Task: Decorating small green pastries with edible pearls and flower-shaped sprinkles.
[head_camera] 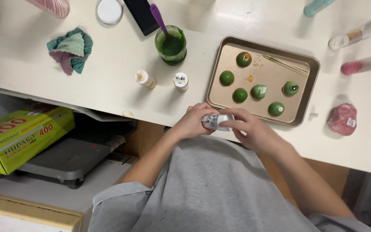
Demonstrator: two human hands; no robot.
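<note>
We hold a small silvery bottle (214, 121) at the counter (117, 56) edge: left hand (193, 121) clamped around it, right hand (247, 129) pinching its cap. On the tray (308, 92), four of six green balls (258, 91) carry decoration; two remain plain.

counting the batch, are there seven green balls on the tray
No, the metal tray holds six green balls, some with small decorations on top.

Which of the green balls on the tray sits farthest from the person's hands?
The green ball at the far end of the metal tray, with a small red-and-white decoration on top. The other five lie closer to the hands, which hold a small bottle at the table edge.
</note>
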